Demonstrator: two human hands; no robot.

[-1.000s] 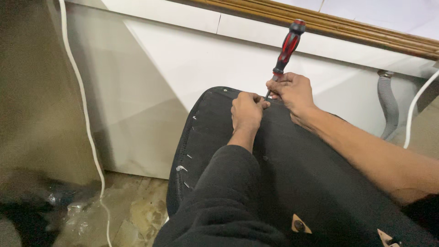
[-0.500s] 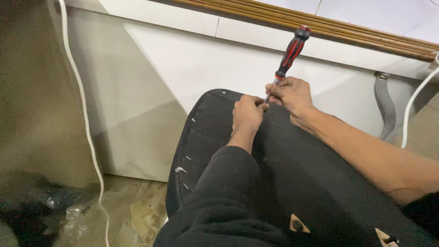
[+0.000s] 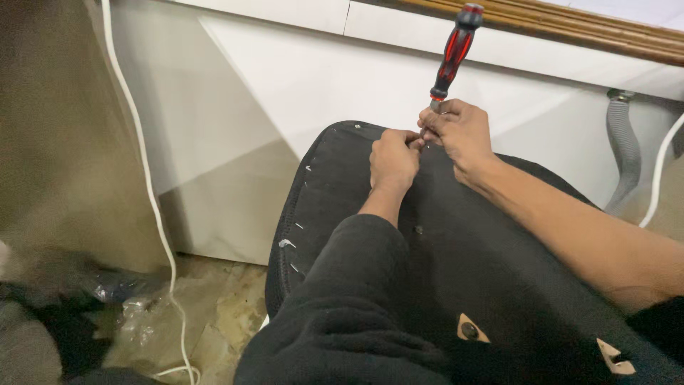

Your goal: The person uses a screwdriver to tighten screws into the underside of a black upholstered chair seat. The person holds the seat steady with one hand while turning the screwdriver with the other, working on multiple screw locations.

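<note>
A black fabric-covered seat panel (image 3: 499,264) lies across my lap, with several metal staples along its left edge. My right hand (image 3: 459,135) grips the metal shaft of a red-and-black-handled screwdriver (image 3: 454,53), whose tip presses into the panel's far edge; the handle points up and slightly right. My left hand (image 3: 393,160), in a black sleeve, is closed in a fist on the fabric right beside the tip, touching my right hand. The tip itself is hidden by my fingers.
A white panel wall (image 3: 285,78) with a wooden trim strip (image 3: 605,25) stands just behind the seat. A white cable (image 3: 146,185) hangs down at left to a dirty floor with plastic litter (image 3: 135,314). A grey corrugated hose (image 3: 623,153) hangs at right.
The screwdriver handle has swung more upright and both hands have shifted slightly up and right along the panel's edge. The view has tilted a little downward.
</note>
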